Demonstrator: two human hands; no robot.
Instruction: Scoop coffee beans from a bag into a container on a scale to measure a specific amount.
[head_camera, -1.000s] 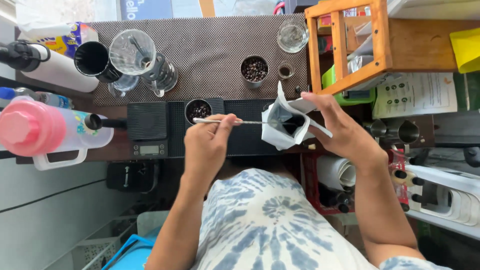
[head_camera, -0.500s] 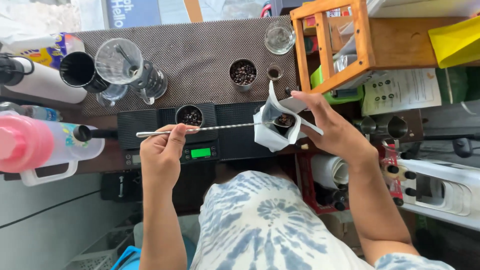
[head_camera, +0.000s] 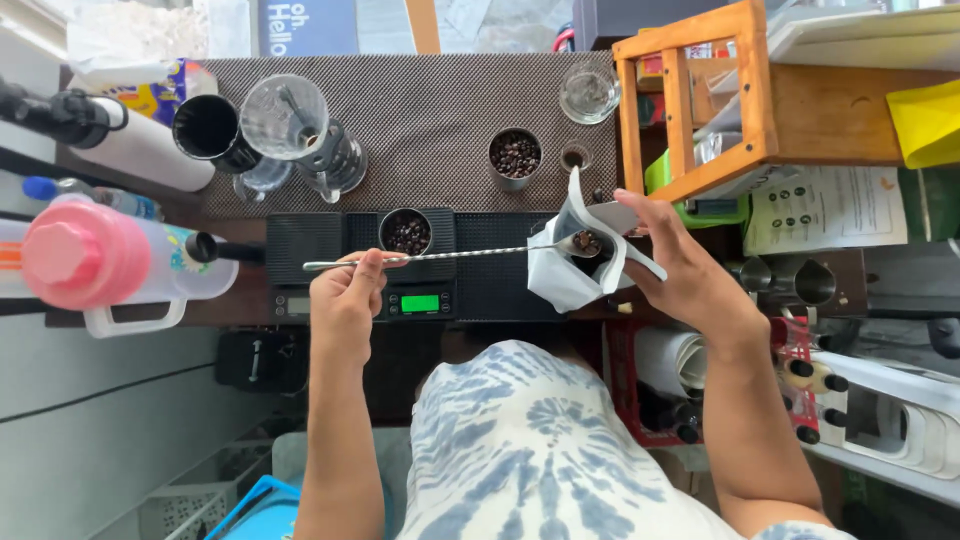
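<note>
At the far left of my view stands a pink-lidded translucent plastic jug (head_camera: 95, 260), and right of it my left hand (head_camera: 345, 300) pinches the handle end of a long thin twisted steel spoon (head_camera: 440, 256) between thumb and fingertips. The spoon lies level just in front of a small round metal cup of dark coffee beans (head_camera: 406, 232) sitting on a flat black digital scale (head_camera: 400, 265) with a green display. Further right, its bowl carries a few beans at the mouth of an open white paper bag (head_camera: 575, 265), which my right hand (head_camera: 680, 275) grips around its side, beside an orange wooden rack (head_camera: 700, 100).
</note>
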